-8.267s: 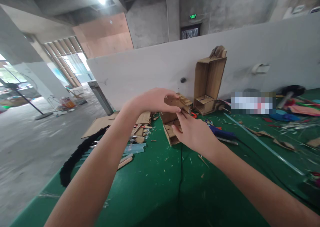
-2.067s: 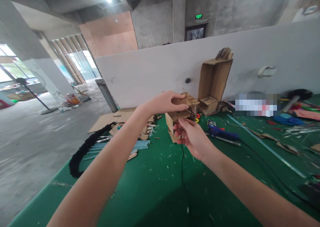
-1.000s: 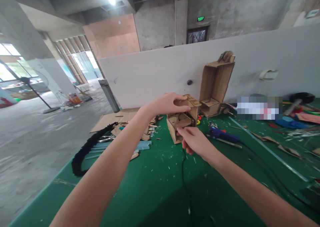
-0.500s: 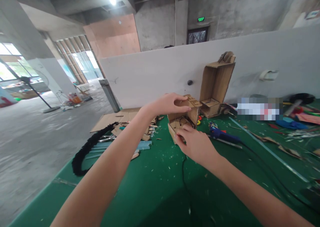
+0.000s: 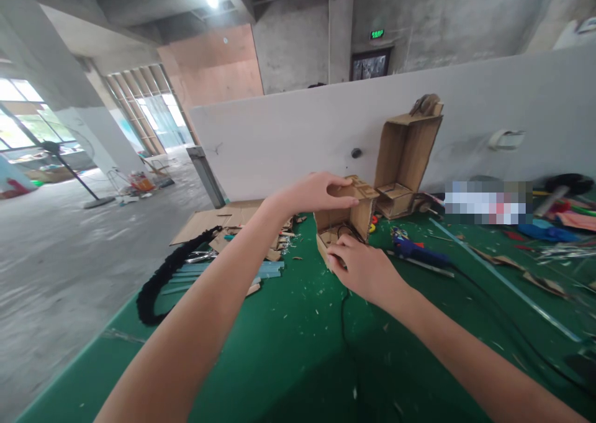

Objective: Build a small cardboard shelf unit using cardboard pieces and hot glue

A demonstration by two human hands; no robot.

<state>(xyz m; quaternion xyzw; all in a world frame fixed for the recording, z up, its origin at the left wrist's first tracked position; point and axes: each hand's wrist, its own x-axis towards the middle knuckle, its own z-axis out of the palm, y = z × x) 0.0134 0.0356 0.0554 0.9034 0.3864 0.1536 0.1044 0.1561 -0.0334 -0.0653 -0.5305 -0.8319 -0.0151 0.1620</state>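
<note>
A small open-fronted cardboard box [image 5: 365, 219] stands on the green table [image 5: 279, 361], with a dark cable inside it. My left hand [image 5: 321, 191] grips the top of the box from the left, thumb and fingers apart around its edge. At the lower front of the box, my right hand [image 5: 361, 264] has its fingers curled and pressed on the front wall; the fingertips are partly hidden. Behind to the right stands a taller cardboard box [image 5: 406, 156] with a round cardboard piece on top.
Right of the box lie a blue glue gun [image 5: 421, 252] with its cord and a long clear strip [image 5: 503, 277]. On the left are a black fuzzy loop [image 5: 156, 283], bluish sticks [image 5: 270, 269] and cardboard scraps. A white partition [image 5: 288, 137] rises behind.
The view has shifted slightly. Both hands stay at the small box, and the right fingers have moved a little at its front wall.
</note>
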